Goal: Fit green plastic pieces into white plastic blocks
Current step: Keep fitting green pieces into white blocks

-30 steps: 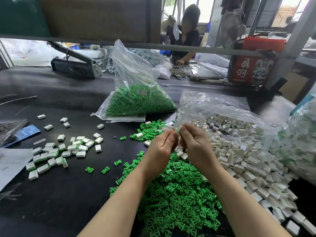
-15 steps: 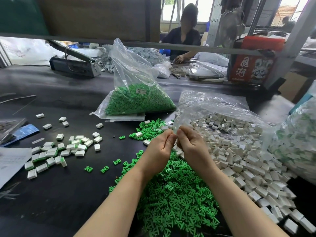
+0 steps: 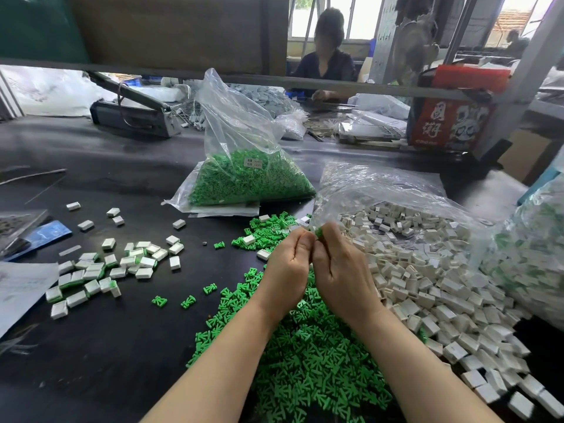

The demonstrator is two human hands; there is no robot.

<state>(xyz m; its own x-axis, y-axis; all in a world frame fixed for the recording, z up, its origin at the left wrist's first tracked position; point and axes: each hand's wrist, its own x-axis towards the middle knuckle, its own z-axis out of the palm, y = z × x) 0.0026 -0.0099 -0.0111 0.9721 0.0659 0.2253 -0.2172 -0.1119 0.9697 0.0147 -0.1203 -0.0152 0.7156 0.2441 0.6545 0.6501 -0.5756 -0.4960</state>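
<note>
Right grip (image 3: pixel 337 270) around green piece (image 3: pixel 319 232); bag (image 3: pixel 241 141) perhaps half-full

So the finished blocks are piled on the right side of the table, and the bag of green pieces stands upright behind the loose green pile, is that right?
Not quite. The finished blocks lie on the left side of the table, not the right. The head view shows it. The bag of green pieces does stand upright behind the loose green pile.

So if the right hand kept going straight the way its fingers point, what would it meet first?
Probably the clear bag over the white blocks: the right hand points up and away, its fingers pinching a green piece near the bag's edge. Depth is unclear.
</note>
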